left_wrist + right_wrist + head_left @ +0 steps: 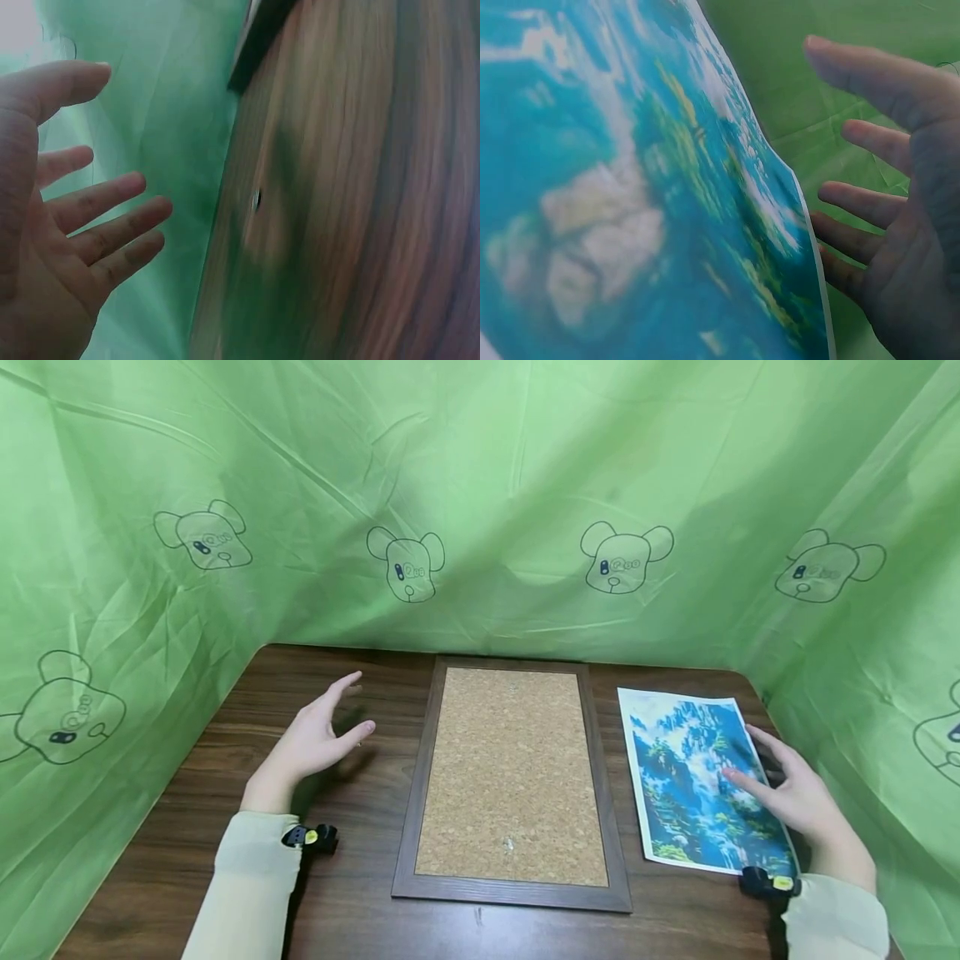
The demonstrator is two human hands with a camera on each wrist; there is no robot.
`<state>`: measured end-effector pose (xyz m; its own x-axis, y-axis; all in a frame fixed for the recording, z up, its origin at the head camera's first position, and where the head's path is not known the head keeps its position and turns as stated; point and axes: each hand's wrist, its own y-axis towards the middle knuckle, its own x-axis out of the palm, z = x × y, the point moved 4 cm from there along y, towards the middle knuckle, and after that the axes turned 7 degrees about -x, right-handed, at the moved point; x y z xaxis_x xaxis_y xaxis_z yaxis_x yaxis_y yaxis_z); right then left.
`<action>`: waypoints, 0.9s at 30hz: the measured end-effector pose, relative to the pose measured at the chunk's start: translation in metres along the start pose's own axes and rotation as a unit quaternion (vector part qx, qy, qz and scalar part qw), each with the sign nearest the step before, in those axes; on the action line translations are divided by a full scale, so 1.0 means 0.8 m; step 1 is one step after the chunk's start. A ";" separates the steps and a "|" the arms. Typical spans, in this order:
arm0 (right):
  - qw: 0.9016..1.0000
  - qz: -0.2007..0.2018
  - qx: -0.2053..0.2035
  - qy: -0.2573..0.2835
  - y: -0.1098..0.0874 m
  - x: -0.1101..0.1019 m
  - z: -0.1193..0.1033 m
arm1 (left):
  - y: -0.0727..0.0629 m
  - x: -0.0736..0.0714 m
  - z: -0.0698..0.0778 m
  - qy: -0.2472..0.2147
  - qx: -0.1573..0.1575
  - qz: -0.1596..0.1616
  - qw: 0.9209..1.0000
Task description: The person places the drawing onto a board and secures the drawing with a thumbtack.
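Note:
Above the wood-grain table, on its left side, my left hand (pixel 313 735) hovers with thumb and fingers spread, holding nothing. The left wrist view shows the same loosely extended fingers (pixel 124 225) and bare palm. At the right lies a printed landscape picture (pixel 682 777) of blue mountains and trees, with a white border. My right hand (pixel 798 793) is at the picture's right edge, its thumb overlapping the print in the head view. Fingers (pixel 862 202) are relaxed and apart beside the paper edge in the right wrist view. Between the hands lies a cork board (pixel 513 768) in a dark wooden frame.
Small clear or shiny bits (pixel 508 843) sit near the top and bottom of the cork. A tiny shiny object (pixel 257 200) is on the table by the left hand. Green curtain (pixel 510 510) with mouse-head drawings encloses the table's back and sides.

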<state>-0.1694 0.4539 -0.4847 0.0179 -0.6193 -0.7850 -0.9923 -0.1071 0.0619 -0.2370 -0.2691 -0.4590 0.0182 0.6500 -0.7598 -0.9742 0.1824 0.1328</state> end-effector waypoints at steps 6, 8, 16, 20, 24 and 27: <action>1.000 0.002 0.028 0.010 0.000 -0.003 0.005 | 0.006 0.024 0.025 -0.051 0.022 -0.028 0.998; 0.999 0.005 0.040 0.008 -0.002 -0.005 0.009 | 0.007 0.033 0.032 -0.061 0.026 -0.045 0.997; 0.997 0.015 0.068 0.017 -0.008 -0.005 0.025 | 0.008 0.063 0.041 -0.094 0.012 -0.119 0.988; 0.997 0.021 0.059 0.040 -0.012 -0.003 0.034 | 0.008 0.072 0.043 -0.106 0.020 -0.131 0.985; 0.996 0.027 0.047 0.064 -0.015 -0.001 0.041 | 0.010 0.080 0.041 -0.100 0.032 -0.137 0.985; 0.996 0.026 0.051 0.074 -0.017 0.000 0.045 | 0.012 0.084 0.039 -0.091 0.036 -0.147 0.984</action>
<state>-0.1604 0.4832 -0.5081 -0.0244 -0.7303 -0.6827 -0.9995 0.0036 0.0318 -0.2378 -0.2002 -0.4890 0.3436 0.6817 -0.6459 -0.9024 0.4302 -0.0260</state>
